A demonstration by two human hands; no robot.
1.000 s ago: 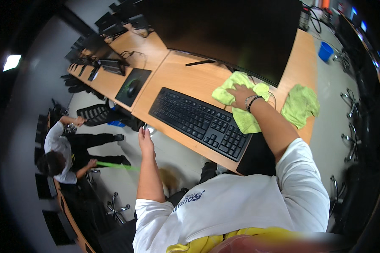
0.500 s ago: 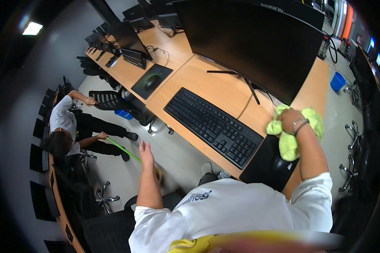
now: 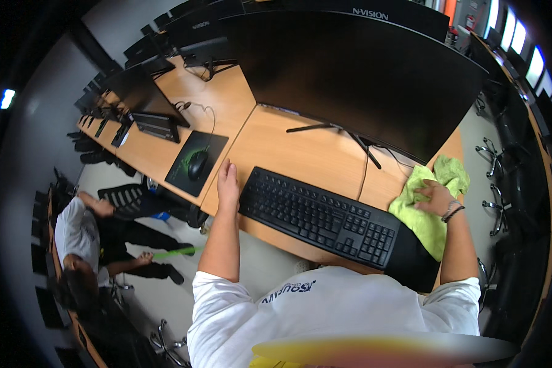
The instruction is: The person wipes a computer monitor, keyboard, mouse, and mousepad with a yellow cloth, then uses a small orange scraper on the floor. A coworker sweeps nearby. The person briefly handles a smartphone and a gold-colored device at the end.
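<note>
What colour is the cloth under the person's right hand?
Bright yellow-green; the cloth under the right hand shows best in the head view.

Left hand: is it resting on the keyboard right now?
No, the left hand lies flat on the bare wooden desk, just beside the left end of the black keyboard, not on its keys.

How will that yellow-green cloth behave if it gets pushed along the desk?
Probably floppy: the yellow-green cloth lies rumpled under the right hand, one corner drooping over the black mat. It likely bunches rather than sliding flat, and looks light.
</note>
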